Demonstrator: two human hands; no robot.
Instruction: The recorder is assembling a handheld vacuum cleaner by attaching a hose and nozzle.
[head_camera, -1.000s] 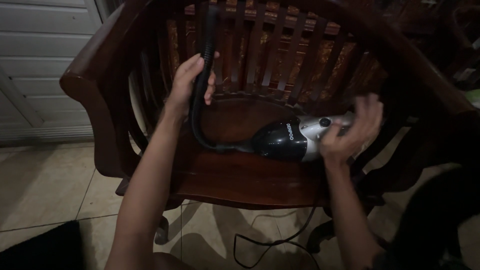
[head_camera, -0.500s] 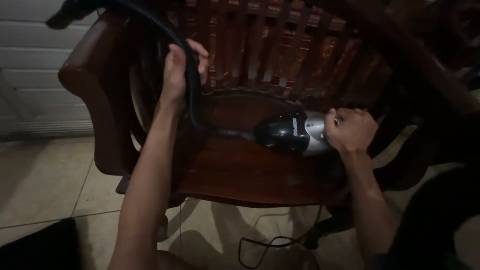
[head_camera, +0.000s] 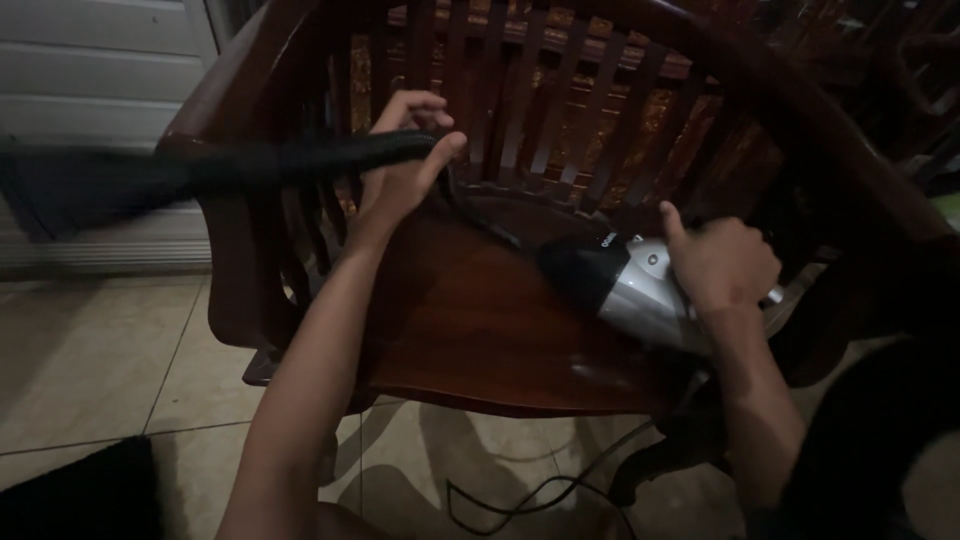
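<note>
- Left hand (head_camera: 405, 165) closed around black hose (head_camera: 250, 165), near where it bends down toward the vacuum body; hose runs out left, blurred, end hard to make out.
- Right hand (head_camera: 722, 262) clamped on rear grip of small handheld vacuum (head_camera: 620, 285), thumb up.
- Vacuum lies on seat of dark wooden chair (head_camera: 470, 330), right side, close to the slatted back.
- Hands well apart, one on each end of the thing.
- Handling guess: body is hard plastic, looks light enough for one hand, smooth shell maybe slippery, so the handle is the spot to hold.
- Hose looks ribbed and bendy, will flop; hold it near the end to steer.
- Cord (head_camera: 540, 490) trails down onto tiled floor (head_camera: 90, 360) under the chair; could snag a leg.
</note>
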